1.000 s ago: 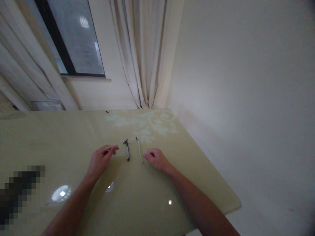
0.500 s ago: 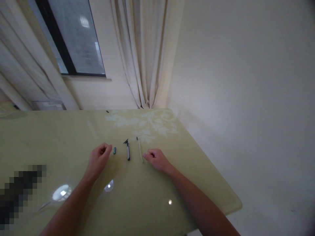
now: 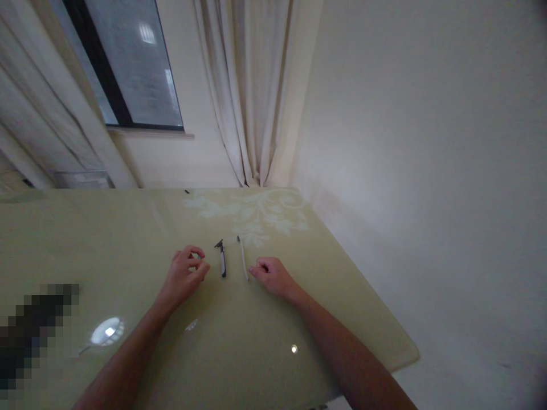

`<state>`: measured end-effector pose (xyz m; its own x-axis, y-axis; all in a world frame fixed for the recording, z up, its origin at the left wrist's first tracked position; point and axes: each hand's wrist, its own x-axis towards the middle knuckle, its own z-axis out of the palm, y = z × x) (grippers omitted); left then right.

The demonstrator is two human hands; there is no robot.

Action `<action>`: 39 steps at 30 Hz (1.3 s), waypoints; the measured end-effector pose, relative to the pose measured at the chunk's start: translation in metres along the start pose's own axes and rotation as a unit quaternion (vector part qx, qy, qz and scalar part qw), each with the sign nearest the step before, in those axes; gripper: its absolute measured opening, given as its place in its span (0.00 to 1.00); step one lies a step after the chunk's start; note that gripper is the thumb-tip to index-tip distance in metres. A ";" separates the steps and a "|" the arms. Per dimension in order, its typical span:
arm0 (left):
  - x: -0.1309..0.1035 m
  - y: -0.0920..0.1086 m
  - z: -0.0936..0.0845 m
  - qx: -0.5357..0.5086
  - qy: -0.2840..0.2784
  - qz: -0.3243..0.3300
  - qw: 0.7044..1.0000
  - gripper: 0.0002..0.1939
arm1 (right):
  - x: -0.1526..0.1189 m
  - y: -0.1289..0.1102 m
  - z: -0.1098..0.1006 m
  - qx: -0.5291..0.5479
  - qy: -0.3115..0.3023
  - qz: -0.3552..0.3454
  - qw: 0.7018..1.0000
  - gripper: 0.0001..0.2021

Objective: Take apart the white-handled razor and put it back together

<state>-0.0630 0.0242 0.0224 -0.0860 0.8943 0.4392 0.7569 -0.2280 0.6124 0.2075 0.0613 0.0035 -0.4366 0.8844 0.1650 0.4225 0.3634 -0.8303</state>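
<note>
My left hand (image 3: 186,274) reaches over the small dark razor cartridge, its thumb and fingers curved with a gap between them. Only a sliver of the cartridge (image 3: 198,257) shows between the fingers; whether they touch it I cannot tell. Just right of this hand lies a razor (image 3: 223,263) with a grey and black handle, its head pointing away from me. Farther right, a toothbrush (image 3: 243,259) with a pale handle and dark bristles lies nearly parallel to it. My right hand (image 3: 273,276) rests closed in a loose fist beside the toothbrush's lower end.
The glossy greenish table (image 3: 239,341) has a pale floral pattern near its far corner. A tiny dark piece (image 3: 187,192) lies at the back edge. Curtains (image 3: 252,97) hang behind, and a wall (image 3: 419,171) runs along the right. A pixelated dark shape (image 3: 34,336) covers the lower left.
My left hand has moved right onto the razor cartridge, and its fingers have spread from a closed curl. The right hand, razor and toothbrush have stayed in place.
</note>
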 end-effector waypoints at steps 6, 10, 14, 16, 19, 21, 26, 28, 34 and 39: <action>-0.001 -0.003 0.001 0.019 -0.016 -0.025 0.999 0.21 | 0.000 -0.001 0.000 0.001 0.001 0.002 1.000 0.20; 0.001 -0.002 0.001 0.066 -0.026 -0.026 0.997 0.22 | -0.001 -0.001 0.001 0.003 0.000 0.003 1.000 0.20; -0.004 0.006 0.001 0.185 -0.036 -0.028 0.982 0.18 | -0.001 -0.002 0.001 0.001 -0.003 0.003 1.000 0.20; -0.006 0.012 -0.001 0.245 -0.034 -0.025 0.969 0.16 | -0.001 -0.002 0.001 -0.001 -0.004 0.006 1.000 0.20; -0.008 0.016 -0.006 0.306 -0.021 -0.041 0.951 0.15 | -0.001 -0.002 0.001 -0.005 -0.008 0.008 1.000 0.20; -0.007 0.016 -0.008 0.334 -0.008 -0.065 0.940 0.16 | -0.001 -0.003 0.001 -0.007 -0.009 0.006 1.000 0.21; -0.005 0.008 -0.006 0.355 -0.008 -0.076 0.932 0.22 | -0.001 -0.003 0.001 -0.015 -0.008 -0.002 1.000 0.21; -0.004 0.006 -0.004 0.351 -0.016 -0.075 0.933 0.23 | -0.001 -0.002 0.001 -0.014 -0.004 -0.006 1.000 0.21; -0.006 0.025 0.012 0.317 -0.037 -0.062 0.946 0.24 | 0.002 -0.002 0.004 -0.024 0.001 -0.006 1.000 0.21; -0.006 0.045 0.033 0.307 -0.094 -0.036 0.946 0.24 | 0.006 0.000 0.007 -0.036 0.007 0.002 0.999 0.20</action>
<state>-0.0072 0.0220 0.0253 -0.0775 0.9649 0.2508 0.9923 0.0503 0.1133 0.1996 0.0648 0.0012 -0.4232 0.8899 0.1702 0.4808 0.3798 -0.7903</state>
